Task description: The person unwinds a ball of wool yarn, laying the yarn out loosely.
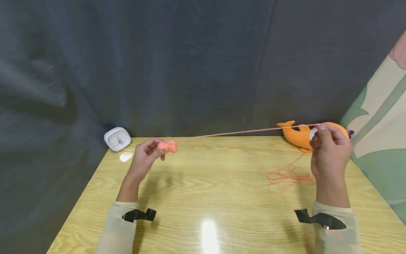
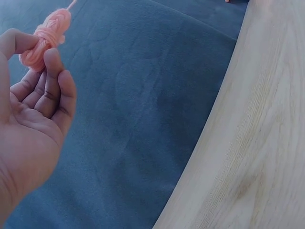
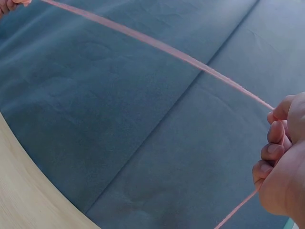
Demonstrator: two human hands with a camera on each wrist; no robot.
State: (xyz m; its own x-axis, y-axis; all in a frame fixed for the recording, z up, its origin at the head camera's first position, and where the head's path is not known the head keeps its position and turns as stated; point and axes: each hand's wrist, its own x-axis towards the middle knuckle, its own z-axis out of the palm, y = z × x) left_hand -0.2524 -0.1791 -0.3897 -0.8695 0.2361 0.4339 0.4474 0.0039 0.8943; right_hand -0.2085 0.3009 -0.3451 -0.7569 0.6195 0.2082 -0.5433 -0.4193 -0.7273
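Note:
My left hand [image 1: 146,155] pinches a small bundle of coral-pink yarn [image 1: 168,146] between thumb and fingertips, raised over the table's left part. In the left wrist view the bundle [image 2: 46,40] shows strands wrapped round its middle. From it a single strand [image 1: 241,132] stretches taut across to the right. My right hand [image 1: 331,151] grips that strand, thumb against the index finger and the other fingers curled. In the right wrist view the yarn [image 3: 237,209] leaves again below the curled fingers. Loose loops of the same yarn [image 1: 290,176] lie on the table beside the right hand.
An orange plush whale [image 1: 296,135] sits at the back right, partly behind the right hand. At the back left corner stands a white clock [image 1: 117,139]. Dark cloth [image 1: 203,70] hangs behind the wooden table [image 1: 222,183], and a patterned curtain [image 1: 380,116] borders the right side.

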